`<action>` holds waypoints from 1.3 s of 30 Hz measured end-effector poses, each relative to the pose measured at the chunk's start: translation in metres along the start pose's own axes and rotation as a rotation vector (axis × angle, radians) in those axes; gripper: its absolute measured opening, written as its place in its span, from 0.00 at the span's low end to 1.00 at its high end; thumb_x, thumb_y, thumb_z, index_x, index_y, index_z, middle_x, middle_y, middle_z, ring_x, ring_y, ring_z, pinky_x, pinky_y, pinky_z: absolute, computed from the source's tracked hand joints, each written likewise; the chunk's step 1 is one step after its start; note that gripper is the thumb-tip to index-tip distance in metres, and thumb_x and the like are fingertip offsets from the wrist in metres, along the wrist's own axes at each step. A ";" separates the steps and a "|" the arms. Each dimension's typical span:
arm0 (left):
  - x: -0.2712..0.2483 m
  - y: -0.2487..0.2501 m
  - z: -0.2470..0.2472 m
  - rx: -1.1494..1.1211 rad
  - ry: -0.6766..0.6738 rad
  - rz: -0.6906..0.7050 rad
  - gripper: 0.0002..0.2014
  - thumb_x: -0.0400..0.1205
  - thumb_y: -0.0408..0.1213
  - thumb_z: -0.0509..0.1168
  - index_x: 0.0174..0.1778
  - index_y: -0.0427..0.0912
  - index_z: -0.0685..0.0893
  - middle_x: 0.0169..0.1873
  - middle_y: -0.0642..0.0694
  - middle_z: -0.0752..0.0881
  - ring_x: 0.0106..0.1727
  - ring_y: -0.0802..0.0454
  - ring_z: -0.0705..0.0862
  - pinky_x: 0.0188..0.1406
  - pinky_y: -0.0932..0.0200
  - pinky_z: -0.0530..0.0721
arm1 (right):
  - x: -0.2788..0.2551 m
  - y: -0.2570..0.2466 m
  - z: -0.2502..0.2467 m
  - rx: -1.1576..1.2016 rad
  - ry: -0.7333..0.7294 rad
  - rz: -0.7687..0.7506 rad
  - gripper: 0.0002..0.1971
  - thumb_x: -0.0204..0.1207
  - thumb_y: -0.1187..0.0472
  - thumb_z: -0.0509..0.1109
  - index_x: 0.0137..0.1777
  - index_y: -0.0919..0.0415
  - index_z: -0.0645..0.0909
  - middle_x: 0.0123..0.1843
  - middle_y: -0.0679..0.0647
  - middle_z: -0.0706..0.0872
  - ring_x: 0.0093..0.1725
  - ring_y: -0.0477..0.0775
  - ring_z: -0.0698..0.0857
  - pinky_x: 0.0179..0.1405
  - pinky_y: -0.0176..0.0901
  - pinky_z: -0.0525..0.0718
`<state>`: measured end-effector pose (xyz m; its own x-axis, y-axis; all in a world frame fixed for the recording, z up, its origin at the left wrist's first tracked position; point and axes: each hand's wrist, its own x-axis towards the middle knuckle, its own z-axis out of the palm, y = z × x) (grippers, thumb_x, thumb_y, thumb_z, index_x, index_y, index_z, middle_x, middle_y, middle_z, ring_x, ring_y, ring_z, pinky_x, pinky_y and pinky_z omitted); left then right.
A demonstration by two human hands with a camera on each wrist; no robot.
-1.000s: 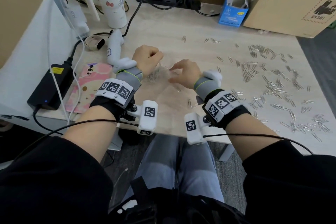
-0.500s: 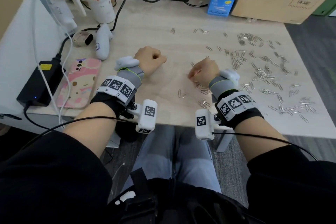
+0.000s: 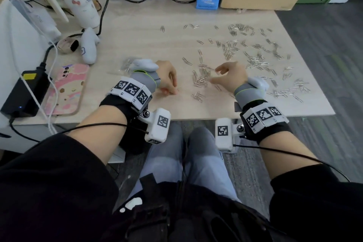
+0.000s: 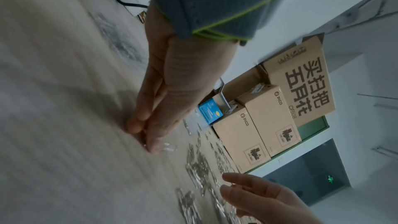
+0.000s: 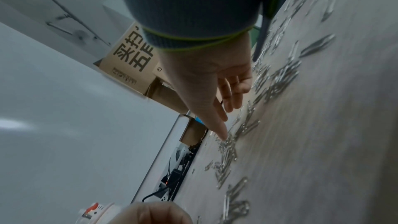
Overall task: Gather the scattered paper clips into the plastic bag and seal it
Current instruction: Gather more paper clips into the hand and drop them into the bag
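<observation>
Behind scattered paper clips (image 3: pixel 202 79), a cardboard box (image 4: pixel 241 135) reads "PICO".

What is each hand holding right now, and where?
Left hand pinches the clear plastic bag at its near edge; right hand holds nothing, fingers spread over paper clips.

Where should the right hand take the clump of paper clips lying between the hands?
Grip the clump at its dense middle, coming from straight above with the right hand, closing in from both sides. They lie flat and overlapped on the table, so no edge stands up; raking inward should bunch several.
</observation>
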<state>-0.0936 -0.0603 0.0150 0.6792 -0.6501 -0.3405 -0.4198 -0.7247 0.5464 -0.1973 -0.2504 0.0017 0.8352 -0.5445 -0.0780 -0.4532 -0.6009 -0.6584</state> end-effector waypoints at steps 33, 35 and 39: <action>0.046 0.053 0.069 0.258 -0.013 0.244 0.44 0.73 0.65 0.60 0.81 0.51 0.51 0.83 0.45 0.50 0.84 0.48 0.45 0.80 0.41 0.42 | -0.023 0.057 -0.021 0.124 -0.008 -0.103 0.20 0.78 0.64 0.67 0.70 0.65 0.78 0.74 0.58 0.77 0.74 0.54 0.74 0.71 0.36 0.66; 0.046 0.055 0.060 0.112 0.012 0.301 0.54 0.60 0.74 0.63 0.79 0.47 0.61 0.77 0.40 0.66 0.79 0.44 0.63 0.78 0.46 0.59 | -0.021 0.057 -0.022 0.155 0.087 -0.072 0.20 0.75 0.64 0.70 0.67 0.64 0.81 0.67 0.58 0.84 0.67 0.55 0.81 0.67 0.39 0.74; 0.047 0.048 0.035 0.188 0.100 0.245 0.54 0.49 0.68 0.74 0.72 0.48 0.73 0.63 0.41 0.79 0.66 0.41 0.75 0.66 0.47 0.74 | -0.020 0.059 -0.029 0.183 0.232 0.012 0.20 0.70 0.61 0.75 0.62 0.61 0.84 0.62 0.55 0.85 0.56 0.51 0.83 0.60 0.40 0.79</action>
<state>-0.1032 -0.1337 -0.0016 0.5962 -0.7916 -0.1340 -0.6757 -0.5849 0.4486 -0.2504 -0.2921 -0.0137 0.7270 -0.6827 0.0733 -0.3809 -0.4898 -0.7842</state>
